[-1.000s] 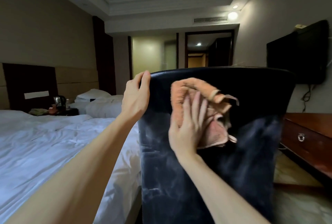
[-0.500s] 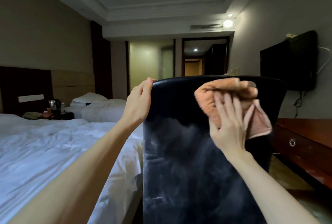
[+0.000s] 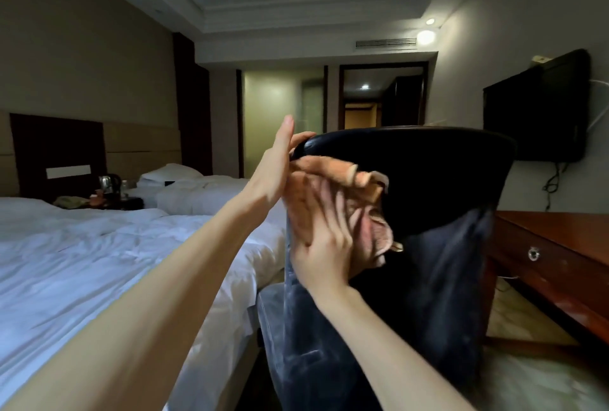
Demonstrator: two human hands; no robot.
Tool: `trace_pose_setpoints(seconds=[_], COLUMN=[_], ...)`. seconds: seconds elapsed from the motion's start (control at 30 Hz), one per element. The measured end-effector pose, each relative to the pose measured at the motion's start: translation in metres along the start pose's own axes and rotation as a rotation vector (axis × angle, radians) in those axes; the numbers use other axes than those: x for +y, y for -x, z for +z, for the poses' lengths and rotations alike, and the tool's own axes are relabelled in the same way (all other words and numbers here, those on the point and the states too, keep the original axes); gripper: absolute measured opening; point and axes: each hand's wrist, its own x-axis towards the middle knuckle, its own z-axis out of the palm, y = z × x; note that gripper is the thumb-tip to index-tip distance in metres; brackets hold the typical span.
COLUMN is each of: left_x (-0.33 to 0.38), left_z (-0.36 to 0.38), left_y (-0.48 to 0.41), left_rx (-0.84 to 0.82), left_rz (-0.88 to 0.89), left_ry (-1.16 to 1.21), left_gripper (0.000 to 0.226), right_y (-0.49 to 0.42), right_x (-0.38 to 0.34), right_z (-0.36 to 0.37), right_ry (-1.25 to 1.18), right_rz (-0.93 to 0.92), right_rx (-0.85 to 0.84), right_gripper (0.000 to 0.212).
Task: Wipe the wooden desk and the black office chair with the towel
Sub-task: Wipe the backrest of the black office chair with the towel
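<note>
Two white beds (image 3: 99,262) fill the left side of a dim hotel room. A black chair (image 3: 428,212) stands in front, with its back turned to the camera.

The left hand (image 3: 276,170) is up at the chair's top left corner. Its fingers are straight and point up, and the hand touches the edge of the chair. It holds nothing.

The right hand (image 3: 324,236) lies flat on the towel (image 3: 333,168) with its fingers spread. It presses the towel against the chair's back, near the top left. This hand is blurry.

The towel is orange and pink and all bunched up. Part of it sticks out above and to the right of the fingers. The lower part of the chair's back looks streaky and grey.

The desk (image 3: 553,245) is on the right, just beside the chair. It is dark red wood and has a drawer with a ring pull (image 3: 533,253). A black TV (image 3: 540,107) hangs on the wall above the desk. A kettle (image 3: 108,182) sits far back by the beds.
</note>
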Motion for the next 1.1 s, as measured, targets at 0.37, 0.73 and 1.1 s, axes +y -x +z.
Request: trace_pose_setpoints(seconds=[0.37,0.73,1.1], left_x=[0.003,-0.025,-0.026], left_z=[-0.014,-0.014,-0.027], left_y=[-0.004,0.015,0.020], left_rx=[0.087,0.139,0.141], left_rz=[-0.013,-0.129,-0.159], left_ry=[-0.095,-0.027,-0.018], left_gripper=[0.056,0.069,0.071], right_y=[-0.021,-0.046,0.048], right_x=[0.002,0.021,-0.003], right_z=[-0.077,-0.067,-0.005], right_ry=[-0.632,-0.063,-0.177], right_rz=[0.409,-0.162,-0.100], right_rx=[0.152,0.181,-0.567], right_gripper=[0.045,0.045,0.040])
